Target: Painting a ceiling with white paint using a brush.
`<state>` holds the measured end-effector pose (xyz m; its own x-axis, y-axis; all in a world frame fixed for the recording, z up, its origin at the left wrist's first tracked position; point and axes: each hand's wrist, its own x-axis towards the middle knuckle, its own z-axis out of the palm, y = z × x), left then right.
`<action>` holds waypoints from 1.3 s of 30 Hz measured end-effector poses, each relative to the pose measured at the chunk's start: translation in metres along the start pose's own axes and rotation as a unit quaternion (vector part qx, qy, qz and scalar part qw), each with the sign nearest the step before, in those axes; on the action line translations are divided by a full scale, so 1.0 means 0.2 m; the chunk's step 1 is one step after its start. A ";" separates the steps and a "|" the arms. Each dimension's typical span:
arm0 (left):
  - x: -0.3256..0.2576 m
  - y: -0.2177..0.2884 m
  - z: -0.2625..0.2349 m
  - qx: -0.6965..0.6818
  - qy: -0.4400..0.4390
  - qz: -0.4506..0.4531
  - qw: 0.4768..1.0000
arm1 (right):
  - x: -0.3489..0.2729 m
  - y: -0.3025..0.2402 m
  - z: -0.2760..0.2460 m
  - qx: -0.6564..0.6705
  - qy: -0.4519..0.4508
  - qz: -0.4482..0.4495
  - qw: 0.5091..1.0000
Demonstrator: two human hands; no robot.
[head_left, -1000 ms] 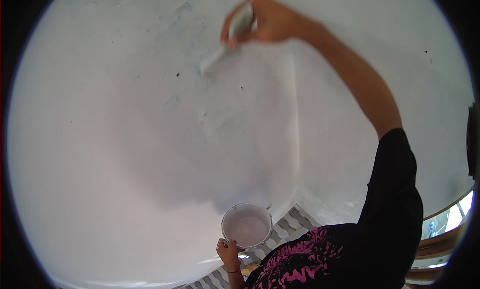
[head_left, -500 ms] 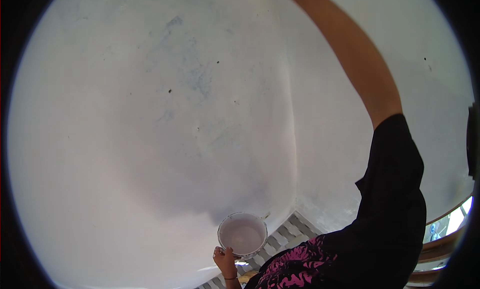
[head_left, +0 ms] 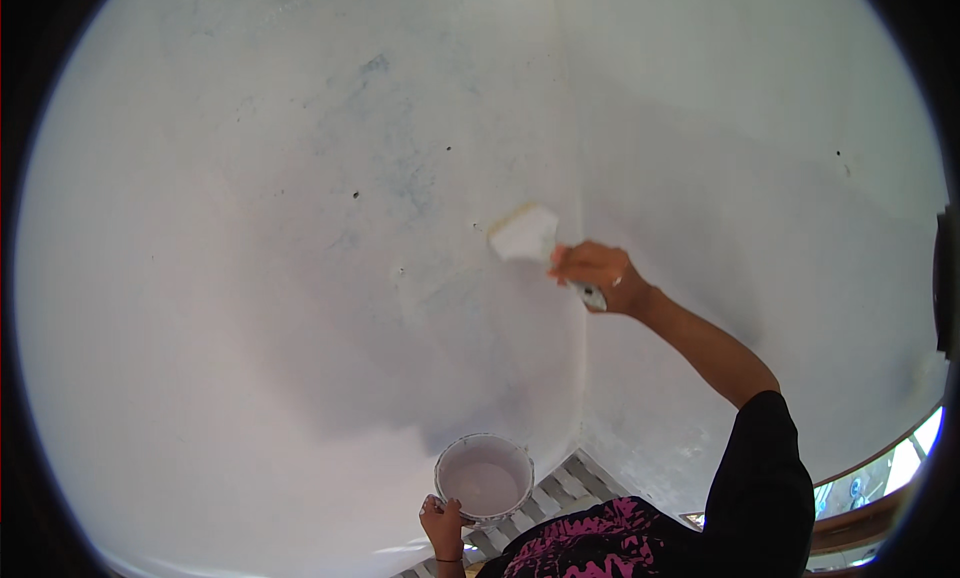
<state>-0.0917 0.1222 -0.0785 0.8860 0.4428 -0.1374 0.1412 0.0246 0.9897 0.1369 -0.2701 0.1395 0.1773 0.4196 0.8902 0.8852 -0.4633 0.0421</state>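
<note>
The paintbrush (head_left: 527, 234) sits at the centre of the view, its wide white-loaded head pressed flat against the white wall (head_left: 250, 278), just left of the inside corner (head_left: 580, 308) where that wall meets the adjoining wall (head_left: 760, 158). The brush handle runs down and to the right from the head into your right hand (head_left: 600, 276). Your right hand is closed around the handle, fingers wrapped over it, with the end of the handle showing below the palm. The right arm extends up from the lower right edge, bare at the forearm and covered by a black sleeve (head_left: 760, 478) above the elbow. Well below the brush, near the lower edge, your left hand (head_left: 444, 523) grips the rim of a round white paint bucket (head_left: 484, 478), thumb hooked over the near edge. The bucket holds pale, whitish paint and is held roughly level, apart from the wall surface. Below the bucket, a striped grey-and-white surface (head_left: 555, 488) shows at the foot of the corner. Your garment with a pink and black pattern (head_left: 600, 543) fills the lower centre. The left wall carries several small dark specks and faint bluish smudges (head_left: 385, 128) in its upper part. At the lower right rim, a curved wooden frame (head_left: 860, 523) borders a bright opening.
</note>
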 end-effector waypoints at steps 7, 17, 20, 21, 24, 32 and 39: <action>-0.07 0.01 0.07 0.011 -0.002 0.018 1.000 | -0.16 -0.05 0.02 0.118 -0.224 0.093 0.963; -0.23 0.13 0.09 -0.013 0.021 -0.020 0.999 | 0.92 0.26 -0.40 0.124 -0.246 0.140 0.951; -0.28 0.20 0.08 0.013 0.032 -0.018 0.999 | 1.29 0.29 -0.64 0.119 -0.181 0.097 0.971; -0.24 0.09 0.04 0.011 0.035 -0.017 0.999 | 1.43 0.25 -0.71 0.075 -0.157 0.058 0.983; -0.10 -0.20 -0.13 0.083 0.019 0.128 0.988 | 1.82 0.11 -0.91 -0.076 -0.080 0.097 0.989; -0.12 -0.05 -0.12 0.045 0.056 0.032 0.997 | 2.20 -0.23 -1.16 0.087 0.131 0.115 0.981; -0.12 -0.05 -0.08 -0.028 0.099 -0.002 0.995 | 1.95 0.35 -0.66 -0.249 0.233 -0.231 0.911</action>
<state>-0.1212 0.1250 -0.0852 0.7801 0.6106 -0.1363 0.1154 0.0737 0.9906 0.2110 -0.2427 0.5488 -0.4699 0.3366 0.8160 0.4936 -0.6662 0.5590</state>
